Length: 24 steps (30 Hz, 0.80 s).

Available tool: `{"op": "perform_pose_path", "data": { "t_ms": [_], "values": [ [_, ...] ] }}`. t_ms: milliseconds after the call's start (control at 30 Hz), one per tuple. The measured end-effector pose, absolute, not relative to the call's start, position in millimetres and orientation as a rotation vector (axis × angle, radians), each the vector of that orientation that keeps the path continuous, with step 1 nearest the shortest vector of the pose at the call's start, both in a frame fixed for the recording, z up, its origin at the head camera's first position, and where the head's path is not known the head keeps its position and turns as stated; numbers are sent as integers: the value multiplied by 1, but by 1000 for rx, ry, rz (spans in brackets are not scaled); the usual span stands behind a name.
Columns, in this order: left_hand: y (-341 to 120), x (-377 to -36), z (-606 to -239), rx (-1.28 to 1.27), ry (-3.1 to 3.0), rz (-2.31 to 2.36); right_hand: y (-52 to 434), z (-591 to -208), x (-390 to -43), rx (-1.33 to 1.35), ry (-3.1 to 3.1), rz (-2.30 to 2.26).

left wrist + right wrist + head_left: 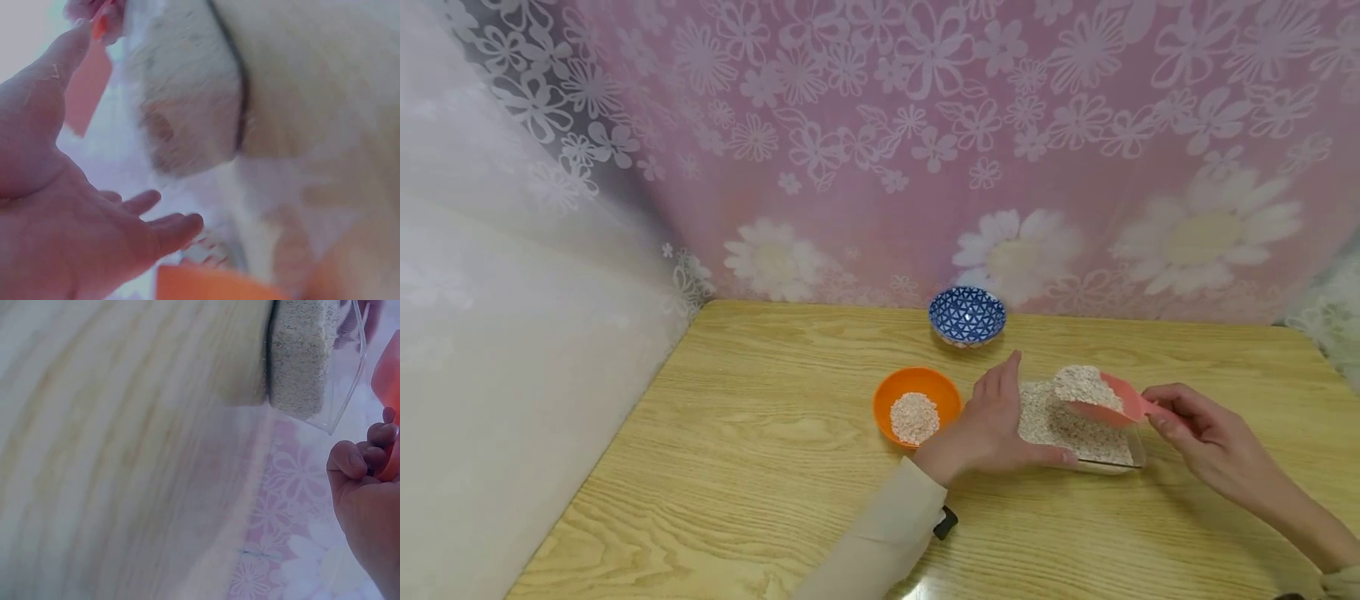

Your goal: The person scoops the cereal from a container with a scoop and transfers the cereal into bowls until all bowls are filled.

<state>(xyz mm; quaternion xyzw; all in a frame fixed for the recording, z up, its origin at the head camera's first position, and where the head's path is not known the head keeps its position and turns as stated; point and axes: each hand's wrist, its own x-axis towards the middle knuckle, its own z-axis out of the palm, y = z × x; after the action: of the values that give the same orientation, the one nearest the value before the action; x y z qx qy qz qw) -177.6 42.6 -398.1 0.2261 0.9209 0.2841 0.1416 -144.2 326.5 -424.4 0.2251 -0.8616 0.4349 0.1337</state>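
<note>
My right hand (1206, 433) grips the handle of a pink scoop (1126, 398), which is heaped with pale flakes that look like oats (1084, 385). The scoop is held above a clear rectangular container (1108, 468) filled with the same flakes. In the right wrist view, curled fingers (375, 434) wrap the scoop's handle, beside the container's end. My left hand (992, 425) is at the container's left end, thumb spread along the front side and fingers pointing away. Seen from the left wrist, that hand (81, 219) has its fingers extended and holds nothing; whether it touches the container I cannot tell.
An orange bowl (882, 398) with some pale flakes stands just left of my left hand. Behind it, near the table's back edge, is a blue-and-white patterned bowl (967, 317). Flowered pink cloth (865, 192) hangs behind the wooden table (737, 433).
</note>
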Motion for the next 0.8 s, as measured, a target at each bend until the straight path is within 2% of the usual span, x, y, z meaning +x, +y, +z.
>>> {"op": "perform_pose_path", "data": {
  "t_ms": [200, 367, 800],
  "values": [
    [15, -181, -381, 778, 2583, 1000, 322, -420, -145, 659, -2480, 1270],
    [-16, -187, -382, 840, 2622, 1081, 316, -420, -150, 705, -2430, 1269],
    [-96, -196, -402, 603, 2714, 1063, 298, -415, -159, 773, -2380, 1285]
  ]
}}
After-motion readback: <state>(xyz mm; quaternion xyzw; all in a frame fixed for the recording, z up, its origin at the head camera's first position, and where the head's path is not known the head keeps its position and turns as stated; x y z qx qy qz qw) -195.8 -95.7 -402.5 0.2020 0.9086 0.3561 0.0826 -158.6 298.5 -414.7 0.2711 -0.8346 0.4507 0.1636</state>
